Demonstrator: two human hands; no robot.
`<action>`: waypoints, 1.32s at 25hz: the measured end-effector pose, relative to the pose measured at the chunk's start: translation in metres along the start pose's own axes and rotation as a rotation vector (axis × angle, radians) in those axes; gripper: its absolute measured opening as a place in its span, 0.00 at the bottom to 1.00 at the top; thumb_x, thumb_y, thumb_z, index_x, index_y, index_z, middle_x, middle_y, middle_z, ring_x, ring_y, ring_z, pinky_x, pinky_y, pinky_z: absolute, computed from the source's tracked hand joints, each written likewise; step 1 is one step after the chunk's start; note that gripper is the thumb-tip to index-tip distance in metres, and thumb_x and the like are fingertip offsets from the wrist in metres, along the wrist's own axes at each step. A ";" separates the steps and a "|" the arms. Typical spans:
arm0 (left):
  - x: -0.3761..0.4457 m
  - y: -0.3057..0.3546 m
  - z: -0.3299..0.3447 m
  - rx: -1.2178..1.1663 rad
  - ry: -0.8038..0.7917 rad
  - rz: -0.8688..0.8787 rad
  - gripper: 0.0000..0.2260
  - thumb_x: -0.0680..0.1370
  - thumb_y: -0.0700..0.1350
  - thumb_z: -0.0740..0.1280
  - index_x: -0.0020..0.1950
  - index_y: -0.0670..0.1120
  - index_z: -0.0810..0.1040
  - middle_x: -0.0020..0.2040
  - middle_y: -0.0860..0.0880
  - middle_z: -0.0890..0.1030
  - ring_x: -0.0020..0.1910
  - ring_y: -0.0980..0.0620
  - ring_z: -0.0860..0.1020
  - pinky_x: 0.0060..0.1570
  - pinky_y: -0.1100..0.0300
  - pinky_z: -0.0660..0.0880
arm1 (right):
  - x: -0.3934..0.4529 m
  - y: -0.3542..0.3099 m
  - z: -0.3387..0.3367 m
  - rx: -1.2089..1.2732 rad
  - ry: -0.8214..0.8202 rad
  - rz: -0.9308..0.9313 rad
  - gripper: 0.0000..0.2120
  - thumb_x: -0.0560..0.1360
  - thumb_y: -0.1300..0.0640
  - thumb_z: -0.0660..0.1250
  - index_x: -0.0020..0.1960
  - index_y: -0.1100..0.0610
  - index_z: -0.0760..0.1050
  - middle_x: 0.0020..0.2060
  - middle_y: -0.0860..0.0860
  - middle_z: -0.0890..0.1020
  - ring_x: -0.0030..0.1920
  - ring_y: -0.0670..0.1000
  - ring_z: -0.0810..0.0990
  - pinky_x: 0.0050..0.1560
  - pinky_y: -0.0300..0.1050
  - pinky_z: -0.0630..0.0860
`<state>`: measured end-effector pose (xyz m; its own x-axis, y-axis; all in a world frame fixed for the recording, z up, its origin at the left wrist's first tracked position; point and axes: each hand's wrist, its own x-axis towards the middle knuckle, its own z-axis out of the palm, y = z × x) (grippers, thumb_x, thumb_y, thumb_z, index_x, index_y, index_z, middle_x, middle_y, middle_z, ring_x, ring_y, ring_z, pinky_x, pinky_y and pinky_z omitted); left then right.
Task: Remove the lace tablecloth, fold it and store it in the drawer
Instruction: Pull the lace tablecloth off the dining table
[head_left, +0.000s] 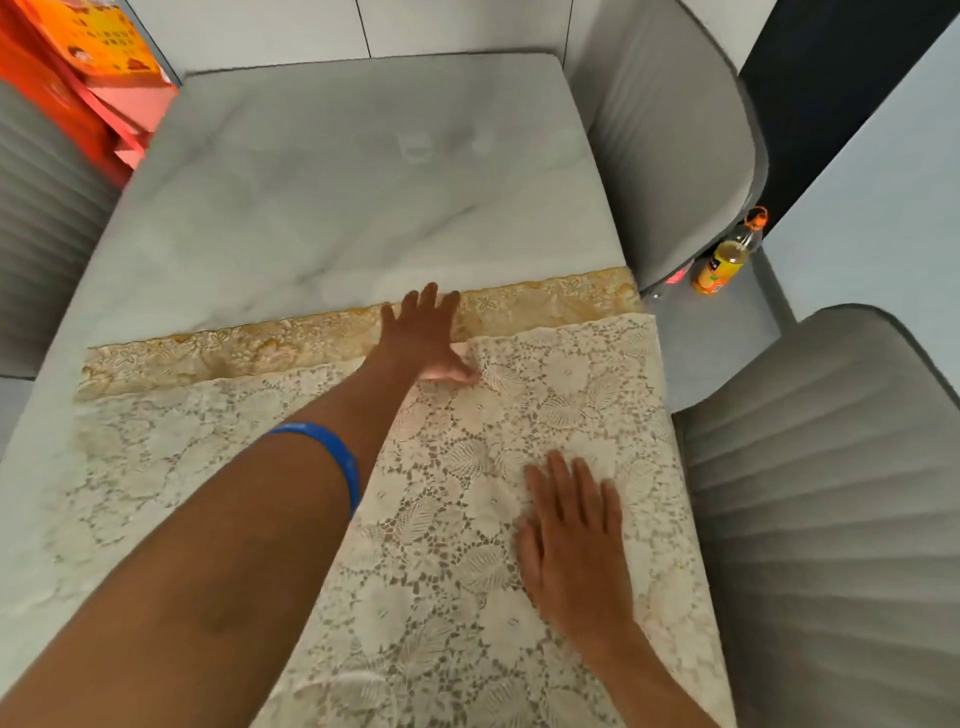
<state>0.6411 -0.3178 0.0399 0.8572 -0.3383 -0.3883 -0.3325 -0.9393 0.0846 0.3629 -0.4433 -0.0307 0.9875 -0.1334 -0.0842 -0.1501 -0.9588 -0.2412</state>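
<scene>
1. Cloth (467, 519) lies on the near half of the table (337, 197). It looks folded over once, because a gold edge strip (311, 338) of the lower layer peeks out past the white top layer. The far half of the table is bare.
2. Left hand (423, 338) reaches far out and lies flat on the fold's far edge. Its fingers are straight and spread, and its thumb is on the white lace. It grips nothing; it only presses.
3. Right hand (571, 535) lies flat on the cloth, closer in and to the right. Its fingers are straight too, and it holds nothing.
4. I think the job now is to smooth the fold flat. Push out from the middle to the edges, so no bumps stay inside.
5. The two edges do not line up. It would be good to slide the top layer out until it covers the gold strip.
6. Lace is thin and full of holes, so fingers can catch. Flat palms are safer than poking.
7. Chairs (831, 519) stand on the right, and a bottle (727, 254) stands on the floor near them.
</scene>
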 end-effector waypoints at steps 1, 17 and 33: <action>0.003 -0.004 0.001 -0.020 -0.016 0.001 0.53 0.61 0.65 0.76 0.77 0.50 0.53 0.77 0.43 0.58 0.74 0.40 0.60 0.70 0.37 0.58 | 0.001 0.001 0.002 -0.007 0.021 -0.011 0.28 0.81 0.44 0.49 0.79 0.52 0.55 0.79 0.54 0.56 0.79 0.58 0.51 0.76 0.64 0.53; -0.025 -0.025 0.024 -0.307 0.034 0.078 0.25 0.69 0.58 0.74 0.59 0.50 0.71 0.53 0.49 0.79 0.46 0.48 0.76 0.38 0.57 0.67 | -0.002 0.004 0.016 -0.059 0.138 -0.015 0.33 0.79 0.36 0.53 0.79 0.51 0.57 0.79 0.50 0.58 0.79 0.53 0.53 0.77 0.58 0.53; -0.518 0.035 0.012 -0.431 0.123 0.381 0.26 0.71 0.34 0.61 0.67 0.51 0.66 0.65 0.52 0.67 0.44 0.43 0.79 0.41 0.48 0.77 | -0.238 -0.145 -0.196 1.809 0.042 0.536 0.21 0.77 0.36 0.59 0.54 0.46 0.84 0.48 0.50 0.86 0.47 0.52 0.86 0.47 0.52 0.80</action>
<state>0.1807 -0.1749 0.2336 0.7567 -0.6363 -0.1499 -0.4582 -0.6798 0.5727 0.1597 -0.3213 0.2137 0.8213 -0.3209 -0.4717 -0.2369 0.5602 -0.7937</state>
